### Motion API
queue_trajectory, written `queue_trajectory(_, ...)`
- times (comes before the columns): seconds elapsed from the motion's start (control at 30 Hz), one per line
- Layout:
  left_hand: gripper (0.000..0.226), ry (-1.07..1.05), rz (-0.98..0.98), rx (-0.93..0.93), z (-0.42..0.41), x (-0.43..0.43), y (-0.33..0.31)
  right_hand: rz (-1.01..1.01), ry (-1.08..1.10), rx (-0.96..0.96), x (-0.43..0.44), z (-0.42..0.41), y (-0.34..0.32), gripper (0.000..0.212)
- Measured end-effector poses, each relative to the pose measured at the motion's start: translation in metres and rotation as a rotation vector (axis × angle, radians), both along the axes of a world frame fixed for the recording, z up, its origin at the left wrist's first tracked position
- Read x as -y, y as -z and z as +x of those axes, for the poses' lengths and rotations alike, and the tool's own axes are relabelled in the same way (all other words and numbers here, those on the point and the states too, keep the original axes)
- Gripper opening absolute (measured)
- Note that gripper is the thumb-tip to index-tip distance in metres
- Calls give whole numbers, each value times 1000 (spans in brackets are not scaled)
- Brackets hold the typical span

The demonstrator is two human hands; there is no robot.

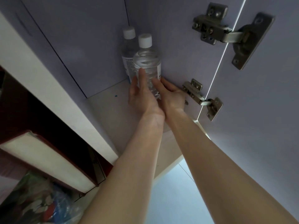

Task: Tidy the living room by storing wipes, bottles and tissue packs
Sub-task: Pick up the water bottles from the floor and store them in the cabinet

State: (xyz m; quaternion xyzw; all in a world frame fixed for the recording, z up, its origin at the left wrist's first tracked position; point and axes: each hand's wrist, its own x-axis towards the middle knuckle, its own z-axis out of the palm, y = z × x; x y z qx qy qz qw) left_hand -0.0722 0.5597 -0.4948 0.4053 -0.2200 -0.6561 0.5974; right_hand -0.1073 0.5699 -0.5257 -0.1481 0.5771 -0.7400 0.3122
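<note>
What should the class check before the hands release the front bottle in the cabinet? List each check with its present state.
1. The front bottle stands upright: ok.
2. Its cap is on: ok.
3. Its base rests on the shelf: cannot tell, the hands hide it.
4. The left hand and right hand are both on it: ok.
5. It is clear of the back bottle: cannot tell, they overlap in view.
6. The door is open: ok.
</note>
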Motion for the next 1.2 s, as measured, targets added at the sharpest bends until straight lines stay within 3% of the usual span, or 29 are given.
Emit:
queue_trajectory(0.33,38,-24,-12,-22,-2,15,4,-61,-33,23,13,-1,-4,6)
queue_trajectory(0.57,39,-18,15,-43,0,13,0,-56,-33,47,8,1,-9,7)
queue_trajectory(0.67,42,-3,12,55,3,3,1,-7,4,14,-8,5,-6,4)
queue_trajectory(0.73,37,17,-15,144,7,-9,2,27,30,17,-25,11,-4,23)
queue_trajectory(0.83,34,106,-16,165,19,-30,7,84,39,-48,-59,21,-4,36)
queue_trajectory(0.93,35,277,13,194,40,-57,10,66,32,-7,-100,35,-7,22)
queue_trajectory(1.03,41,427,33,246,63,-84,11,58,48,5,-140,50,-13,22)
queue_trajectory(1.2,22,621,-53,361,99,-124,7,85,36,-15,-206,71,-22,27)
